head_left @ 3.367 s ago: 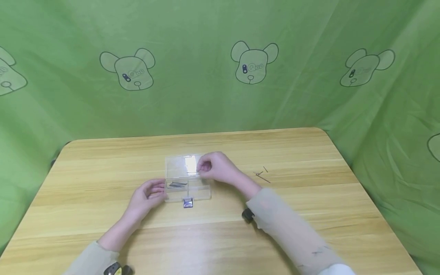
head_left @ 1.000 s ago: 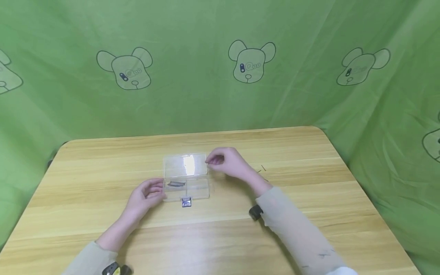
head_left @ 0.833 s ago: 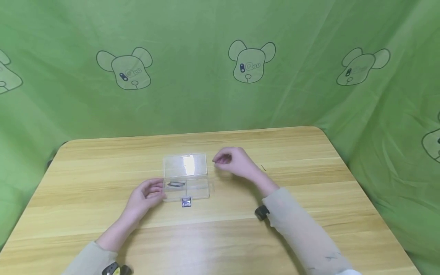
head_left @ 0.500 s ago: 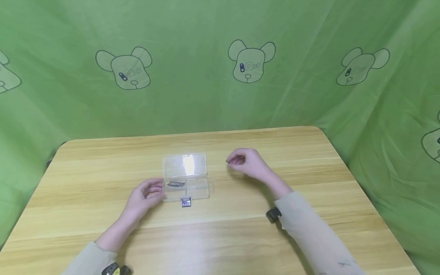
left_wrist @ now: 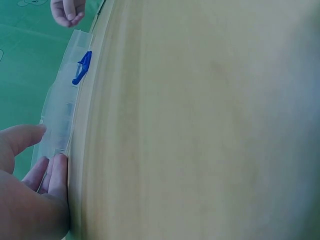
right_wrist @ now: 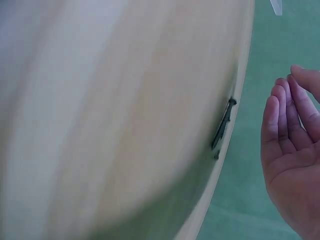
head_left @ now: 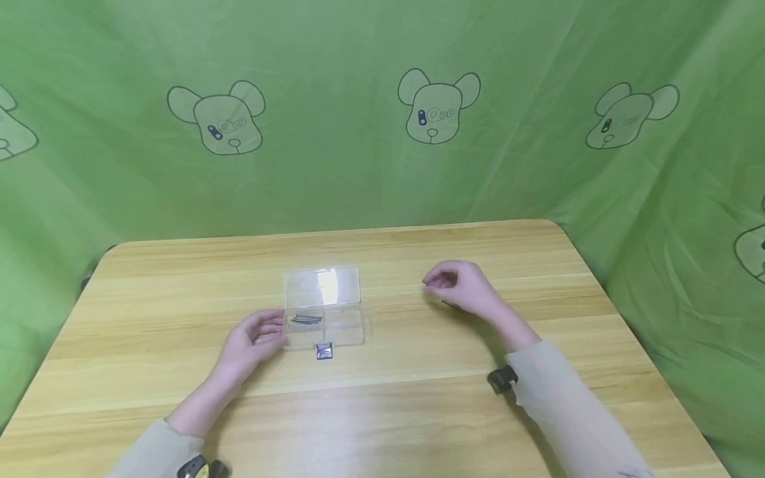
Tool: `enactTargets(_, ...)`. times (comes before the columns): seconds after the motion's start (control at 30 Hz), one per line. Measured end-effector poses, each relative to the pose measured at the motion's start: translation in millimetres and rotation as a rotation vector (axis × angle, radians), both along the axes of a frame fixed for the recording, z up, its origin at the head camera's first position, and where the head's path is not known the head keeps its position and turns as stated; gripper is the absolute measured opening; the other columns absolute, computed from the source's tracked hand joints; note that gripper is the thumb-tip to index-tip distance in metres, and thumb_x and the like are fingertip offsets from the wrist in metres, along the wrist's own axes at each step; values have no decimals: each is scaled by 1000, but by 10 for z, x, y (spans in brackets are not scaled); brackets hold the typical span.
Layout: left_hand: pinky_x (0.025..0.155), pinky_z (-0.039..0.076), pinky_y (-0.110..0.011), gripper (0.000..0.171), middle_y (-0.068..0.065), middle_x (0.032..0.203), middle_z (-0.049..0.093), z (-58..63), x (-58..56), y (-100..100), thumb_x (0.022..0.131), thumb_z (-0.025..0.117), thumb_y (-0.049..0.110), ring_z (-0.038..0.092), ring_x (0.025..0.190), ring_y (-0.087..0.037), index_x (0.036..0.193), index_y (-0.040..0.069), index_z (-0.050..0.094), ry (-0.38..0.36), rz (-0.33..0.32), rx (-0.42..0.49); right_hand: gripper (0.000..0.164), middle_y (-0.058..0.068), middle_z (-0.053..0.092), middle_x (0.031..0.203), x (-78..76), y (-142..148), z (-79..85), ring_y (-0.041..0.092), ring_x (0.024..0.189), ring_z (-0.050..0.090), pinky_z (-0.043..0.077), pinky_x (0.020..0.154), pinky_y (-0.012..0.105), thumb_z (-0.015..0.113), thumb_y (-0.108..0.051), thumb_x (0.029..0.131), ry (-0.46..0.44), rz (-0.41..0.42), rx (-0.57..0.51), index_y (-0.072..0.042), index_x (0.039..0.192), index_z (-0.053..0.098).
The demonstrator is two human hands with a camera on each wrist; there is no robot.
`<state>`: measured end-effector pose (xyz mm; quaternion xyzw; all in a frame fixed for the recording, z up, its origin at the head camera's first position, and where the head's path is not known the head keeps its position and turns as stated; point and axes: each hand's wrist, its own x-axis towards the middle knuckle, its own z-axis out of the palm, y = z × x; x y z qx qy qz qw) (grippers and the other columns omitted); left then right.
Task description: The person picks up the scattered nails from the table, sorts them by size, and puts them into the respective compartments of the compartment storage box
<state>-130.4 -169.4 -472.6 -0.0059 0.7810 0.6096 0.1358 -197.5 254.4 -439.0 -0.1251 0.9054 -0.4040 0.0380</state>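
Note:
A clear plastic compartment box [head_left: 343, 335] lies with its lid [head_left: 301, 289] folded back and its blue latch [left_wrist: 82, 67] toward me. Several dark nails [head_left: 306, 320] lie in its left compartment. My left hand [head_left: 254, 338] holds the box's left end, thumb above and fingers against the side in the left wrist view. My right hand [head_left: 463, 289] is above the table to the right of the box, fingers gently bent and thumb near the index fingertip. Nothing shows between them. A few loose nails [right_wrist: 222, 125] lie below that hand, mostly hidden by it in the head view.
The wood-grain table [head_left: 370, 418] reaches back to a green curtain [head_left: 335, 179] printed with bear heads. More curtain hangs along the right side. A dark wrist device [head_left: 502, 380] sits at my right cuff.
My right hand has moved rightward from over the box lid to above the loose nails, covering most of them. My left hand and the box have stayed put.

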Motion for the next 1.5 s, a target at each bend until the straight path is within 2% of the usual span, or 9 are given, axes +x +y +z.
enactTargets(0.37, 97, 53, -7, 63, -30, 148, 58, -7, 3, -4, 96, 72, 0, 59, 135, -39, 152, -6, 46, 1, 2, 12, 17, 13, 78, 96, 116, 242, -14, 17, 85, 69, 59, 77, 17, 82, -5, 89, -37, -27, 10, 0, 105, 78)
enactTargets(0.6, 97, 53, -7, 63, -29, 147, 59, 4, -16, -7, 95, 73, 1, 63, 129, -28, 152, -6, 47, 10, 1, -6, 15, 11, 77, 94, 162, 348, -22, 12, 82, 67, 59, 74, 17, 83, -6, 88, -64, -18, 33, -1, 102, 78)
enactTargets(0.87, 97, 54, -7, 63, -30, 148, 58, 6, -1, -1, 95, 73, 1, 61, 133, -37, 152, -6, 47, 0, -1, 24, 20, 10, 76, 88, 184, 397, -37, 12, 78, 66, 58, 70, 17, 86, -4, 85, -110, 19, 56, 2, 102, 78)
enactTargets(1.13, 97, 54, -7, 64, -29, 147, 59, -2, -16, -6, 95, 73, 2, 65, 122, -17, 152, -6, 47, 8, 0, 3, 17, 10, 76, 88, 165, 401, -62, 14, 79, 66, 58, 70, 17, 84, 0, 84, -126, 33, 104, 3, 99, 77)
enactTargets(1.33, 97, 53, -7, 63, -29, 146, 59, 14, -16, 3, 95, 73, 1, 62, 131, -32, 151, -7, 47, 8, 4, 6, 13, 10, 76, 88, 152, 410, -90, 14, 80, 67, 58, 71, 17, 80, 6, 85, -104, 50, 131, 2, 97, 77)
enactTargets(1.5, 97, 53, -7, 62, -30, 146, 59, 19, -13, 10, 95, 72, 1, 61, 133, -37, 151, -7, 47, 3, 3, 0, 14, 10, 76, 88, 155, 407, -93, 14, 80, 66, 59, 72, 16, 77, 8, 84, -104, 62, 135, 2, 97, 77)
